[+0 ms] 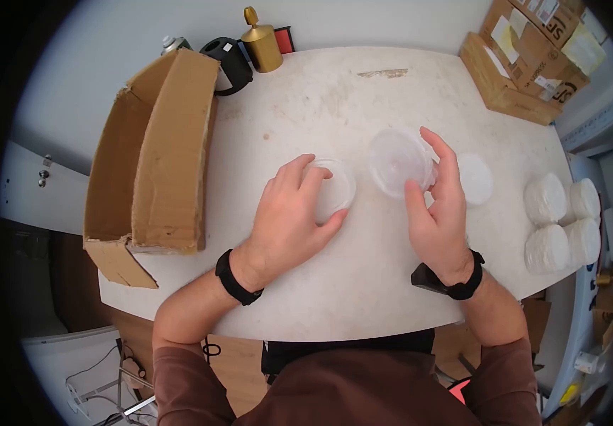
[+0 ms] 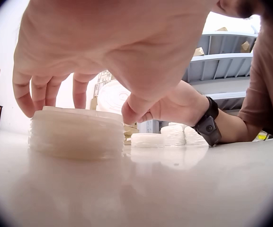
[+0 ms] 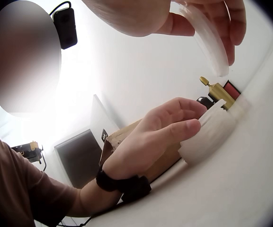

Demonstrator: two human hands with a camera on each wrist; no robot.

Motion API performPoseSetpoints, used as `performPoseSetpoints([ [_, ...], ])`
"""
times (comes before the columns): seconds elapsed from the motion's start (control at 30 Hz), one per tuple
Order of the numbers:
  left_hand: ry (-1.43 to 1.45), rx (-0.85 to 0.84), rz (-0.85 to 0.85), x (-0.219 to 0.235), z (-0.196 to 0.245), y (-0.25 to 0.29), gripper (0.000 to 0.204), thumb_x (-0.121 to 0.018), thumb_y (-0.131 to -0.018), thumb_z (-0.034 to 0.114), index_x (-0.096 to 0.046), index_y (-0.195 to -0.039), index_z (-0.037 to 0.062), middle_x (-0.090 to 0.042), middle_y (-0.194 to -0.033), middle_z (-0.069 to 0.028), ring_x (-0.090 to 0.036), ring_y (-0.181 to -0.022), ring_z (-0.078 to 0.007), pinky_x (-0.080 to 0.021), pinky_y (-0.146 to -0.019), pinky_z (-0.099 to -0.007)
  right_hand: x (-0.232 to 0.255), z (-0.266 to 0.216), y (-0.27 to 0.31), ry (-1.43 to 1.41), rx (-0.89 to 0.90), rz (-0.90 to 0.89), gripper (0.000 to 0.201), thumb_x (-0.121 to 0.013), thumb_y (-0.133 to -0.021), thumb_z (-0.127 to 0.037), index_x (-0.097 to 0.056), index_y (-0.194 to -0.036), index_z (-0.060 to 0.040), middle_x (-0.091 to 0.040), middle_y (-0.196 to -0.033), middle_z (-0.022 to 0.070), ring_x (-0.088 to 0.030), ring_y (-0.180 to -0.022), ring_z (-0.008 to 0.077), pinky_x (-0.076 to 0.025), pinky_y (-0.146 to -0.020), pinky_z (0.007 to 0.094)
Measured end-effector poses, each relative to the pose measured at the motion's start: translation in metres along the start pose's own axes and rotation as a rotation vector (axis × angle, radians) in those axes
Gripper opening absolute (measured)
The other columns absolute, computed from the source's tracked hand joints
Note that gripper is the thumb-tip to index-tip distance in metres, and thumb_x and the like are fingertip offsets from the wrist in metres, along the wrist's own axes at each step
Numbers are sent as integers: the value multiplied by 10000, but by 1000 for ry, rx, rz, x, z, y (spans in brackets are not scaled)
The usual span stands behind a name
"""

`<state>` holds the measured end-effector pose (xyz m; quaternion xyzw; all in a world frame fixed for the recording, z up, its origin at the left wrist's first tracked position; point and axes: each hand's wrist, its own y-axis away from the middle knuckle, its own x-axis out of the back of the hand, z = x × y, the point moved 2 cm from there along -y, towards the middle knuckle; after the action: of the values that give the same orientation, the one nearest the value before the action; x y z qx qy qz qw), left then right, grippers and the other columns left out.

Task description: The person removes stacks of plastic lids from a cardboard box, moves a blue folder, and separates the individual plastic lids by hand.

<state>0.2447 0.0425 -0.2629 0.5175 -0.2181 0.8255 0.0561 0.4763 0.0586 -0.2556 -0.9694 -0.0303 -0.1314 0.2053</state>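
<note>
A round stack of translucent plastic lids point(image 2: 77, 135) stands on the table. My left hand point(image 1: 285, 213) arches over this stack from the left, thumb at its near edge and fingertips curled at its rim on the other sides. To the right, my right hand point(image 1: 443, 213) pinches a translucent round plastic lid point(image 1: 395, 163) between thumb and fingers, raised above the table and tilted in the right wrist view. Behind that hand lies a lower stack of lids point(image 1: 477, 179), partly covered by the fingers in the head view.
Several wrapped white stacks point(image 1: 546, 199) stand at the table's right edge. A long open cardboard box point(image 1: 175, 149) occupies the left side. Taped parcels point(image 1: 526, 64) sit at the back right. A gold canister point(image 1: 262, 50) and a black container point(image 1: 228, 65) stand at the back left.
</note>
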Motion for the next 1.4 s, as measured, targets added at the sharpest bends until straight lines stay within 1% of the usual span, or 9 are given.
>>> performPoseSetpoints([
  [0.27,31,48,17,2,6,2,619,-833,-875,200,-557,-1384,-19,-528,-1476,-300,-586,-1324,-476,-554,-1064,-470,-1,2,1,-9,-7,-35,630,-498,-971,89,-394,-1591,54,-578,-1472,270,-625,-1343,343,-476,-1131,402],
  [0.33,34,66,-17,1,6,4,641,-814,-890,207,-542,-1422,-24,-514,-1480,-310,-587,-1322,-474,-561,-1053,-465,1,2,2,3,6,-58,633,-493,-1002,105,-379,-1622,40,-538,-1498,141,-581,-1325,191,-457,-1135,336],
  [0.43,82,134,-134,-4,2,5,706,-745,-946,233,-480,-1562,12,-453,-1537,-351,-529,-1375,-538,-524,-1112,-504,0,-1,2,-8,-28,-81,629,-493,-1003,105,-383,-1619,40,-529,-1510,139,-579,-1328,190,-459,-1135,335],
  [0.5,-171,-60,-162,-10,1,7,753,-683,-1001,266,-395,-1675,93,-346,-1624,-396,-423,-1443,-624,-456,-1175,-580,0,1,1,-12,-13,-89,628,-494,-1004,107,-385,-1619,40,-525,-1517,140,-578,-1331,191,-463,-1133,335],
  [0.6,-246,-78,-224,-14,-1,7,764,-662,-1045,354,-352,-1714,151,-259,-1682,-413,-311,-1501,-673,-370,-1220,-656,0,2,4,-19,-22,-95,629,-493,-1004,113,-383,-1619,40,-520,-1527,145,-572,-1348,197,-468,-1133,337],
  [0.8,-255,-25,-295,-13,3,8,893,-690,-1024,531,-320,-1719,110,-190,-1714,-410,-257,-1554,-647,-297,-1230,-727,-3,0,4,-63,-54,-119,647,-495,-1002,121,-359,-1629,42,-503,-1549,154,-558,-1395,214,-485,-1127,339],
  [1.0,-153,-5,-31,-1,8,4,1088,-851,-898,485,-292,-1699,8,-163,-1744,-382,-192,-1611,-595,-277,-1251,-709,-7,-1,3,-66,8,-76,638,-527,-986,77,-378,-1606,46,-621,-1400,229,-695,-1179,253,-573,-958,348],
  [1.27,283,-256,-42,10,11,-1,1062,-975,-768,254,-407,-1641,44,-349,-1702,-283,-437,-1523,-481,-446,-1219,-514,-6,-8,8,-157,-128,-242,702,-594,-977,54,-365,-1640,37,-665,-1361,242,-726,-1161,273,-575,-968,347],
  [1.4,340,-265,-64,11,14,-1,985,-982,-752,147,-477,-1590,38,-468,-1629,-237,-549,-1441,-437,-534,-1151,-474,-9,-9,10,-43,96,-333,751,-675,-954,4,-378,-1642,65,-639,-1445,307,-712,-1260,377,-563,-1028,381],
])
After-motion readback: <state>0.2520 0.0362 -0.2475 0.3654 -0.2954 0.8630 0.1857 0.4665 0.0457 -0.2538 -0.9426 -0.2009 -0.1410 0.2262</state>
